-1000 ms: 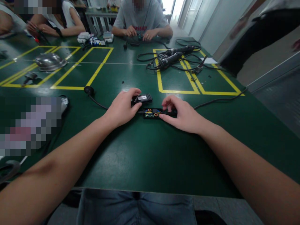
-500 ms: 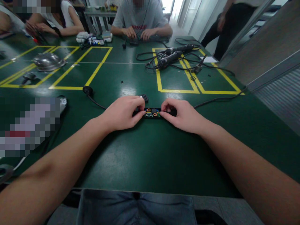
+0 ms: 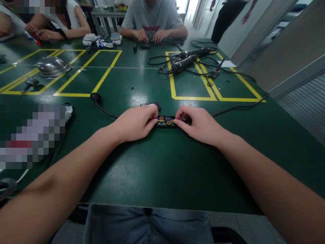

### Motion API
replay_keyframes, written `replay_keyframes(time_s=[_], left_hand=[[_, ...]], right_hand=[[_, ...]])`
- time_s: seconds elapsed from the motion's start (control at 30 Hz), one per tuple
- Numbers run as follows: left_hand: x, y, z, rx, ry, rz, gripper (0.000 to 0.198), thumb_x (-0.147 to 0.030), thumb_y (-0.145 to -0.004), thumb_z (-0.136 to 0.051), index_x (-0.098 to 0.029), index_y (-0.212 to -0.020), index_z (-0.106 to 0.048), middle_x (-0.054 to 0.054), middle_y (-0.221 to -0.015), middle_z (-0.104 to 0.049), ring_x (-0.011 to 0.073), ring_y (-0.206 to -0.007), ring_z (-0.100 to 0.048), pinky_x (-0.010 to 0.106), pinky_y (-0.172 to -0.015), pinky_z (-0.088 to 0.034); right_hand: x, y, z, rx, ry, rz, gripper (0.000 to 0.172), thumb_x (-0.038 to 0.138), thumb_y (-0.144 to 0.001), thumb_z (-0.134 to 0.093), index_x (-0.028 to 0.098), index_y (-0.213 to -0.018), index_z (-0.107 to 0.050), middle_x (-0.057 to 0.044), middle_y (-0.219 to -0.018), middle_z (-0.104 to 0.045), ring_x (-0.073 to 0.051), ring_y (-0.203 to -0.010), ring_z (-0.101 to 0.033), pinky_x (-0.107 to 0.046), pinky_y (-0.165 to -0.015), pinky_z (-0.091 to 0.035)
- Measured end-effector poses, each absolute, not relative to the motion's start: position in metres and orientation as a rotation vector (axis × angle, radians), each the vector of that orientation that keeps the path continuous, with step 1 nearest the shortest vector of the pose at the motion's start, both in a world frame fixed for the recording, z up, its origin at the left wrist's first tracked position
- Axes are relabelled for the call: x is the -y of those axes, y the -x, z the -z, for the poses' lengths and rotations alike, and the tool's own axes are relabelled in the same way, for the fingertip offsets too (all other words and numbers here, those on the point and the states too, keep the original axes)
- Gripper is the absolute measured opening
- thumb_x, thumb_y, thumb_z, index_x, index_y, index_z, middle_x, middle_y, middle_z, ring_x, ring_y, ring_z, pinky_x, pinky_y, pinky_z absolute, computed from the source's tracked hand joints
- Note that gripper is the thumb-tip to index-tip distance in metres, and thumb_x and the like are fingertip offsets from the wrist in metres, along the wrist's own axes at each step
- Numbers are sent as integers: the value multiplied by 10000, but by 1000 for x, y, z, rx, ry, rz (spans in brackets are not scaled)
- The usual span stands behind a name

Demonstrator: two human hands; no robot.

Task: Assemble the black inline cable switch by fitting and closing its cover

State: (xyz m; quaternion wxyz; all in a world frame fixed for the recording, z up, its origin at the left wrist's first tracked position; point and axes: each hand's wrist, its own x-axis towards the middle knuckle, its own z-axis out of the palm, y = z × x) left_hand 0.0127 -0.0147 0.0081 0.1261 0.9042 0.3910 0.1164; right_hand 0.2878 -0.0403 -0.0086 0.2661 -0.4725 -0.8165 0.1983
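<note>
A small circuit board in an open black case lies on the green table, with copper coils and coloured parts showing. My left hand pinches its left end between thumb and fingers. At the other end my right hand pinches the case the same way, its curled fingers hiding the tip. Just behind my left hand rests a ribbed black cover, partly covered by my knuckles. Cables run out on both sides; the left one ends in a round black plug.
Black tools with tangled cables lie at the back right. A metal bowl-shaped part sits at the back left. Near my left arm is a blurred-out flat object. Several people sit across the table; one person stands at the far right.
Both hands stay pinched at the case's ends with barely any shift. More of the ribbed cover shows behind my left hand. The standing person has moved at the back right.
</note>
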Motion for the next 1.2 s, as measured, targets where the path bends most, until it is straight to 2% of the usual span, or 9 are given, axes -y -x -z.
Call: replay_keyframes(time_s=[0.23, 0.43, 0.63, 0.77, 0.9, 1.2], left_hand=[[11, -11, -6, -1117, -2587, -407, 127, -347, -1069, -581, -237, -1031, -631, 62, -963, -734, 248, -837, -670, 378, -769, -473], [10, -10, -5, -1086, -2616, -416, 167, -381, -1082, -617, -226, -1035, -658, 65, -986, -743, 242, -872, -689, 366, -787, -493], [10, -8, -9, -1032, -2565, -524, 152, -330, -1044, -612, -212, -1015, -704, 53, -942, -735, 226, -847, -680, 369, -840, -539], [10, -7, -9, -1013, -2535, -568, 140, -274, -1005, -621, -204, -1020, -741, 31, -879, -729, 204, -775, -656, 363, -833, -541], [8, -6, -8, -1034, -2494, -533, 132, -290, -999, -684, -205, -952, -775, 23, -839, -738, 192, -745, -660, 343, -799, -521], [1, -5, -10, -1027, -2451, -506, 132, -282, -997, -752, -208, -902, -807, 20, -858, -803, 191, -788, -725, 319, -774, -507]], right_hand=[[41, -287, 10, 2240, 1242, -444, 92, 340, -1032, -683, 263, -984, -667, -69, -969, -757, -247, -802, -623, -392, -761, -485], [39, -289, 12, 2251, 1213, -432, 120, 358, -1010, -729, 264, -962, -674, -65, -962, -746, -248, -811, -628, -383, -756, -480], [42, -288, 7, 2208, 1201, -477, 55, 299, -987, -685, 253, -958, -682, -48, -912, -735, -220, -746, -606, -374, -727, -464], [42, -288, 5, 2189, 1232, -502, 88, 300, -977, -702, 252, -907, -677, -40, -868, -734, -215, -735, -601, -368, -711, -459], [39, -291, 8, 2168, 1229, -534, 135, 320, -967, -738, 253, -854, -706, -39, -849, -744, -216, -734, -602, -370, -713, -465], [32, -296, 10, 2110, 1271, -669, 256, 465, -983, -803, 250, -845, -788, -54, -862, -800, -239, -779, -667, -375, -732, -515]])
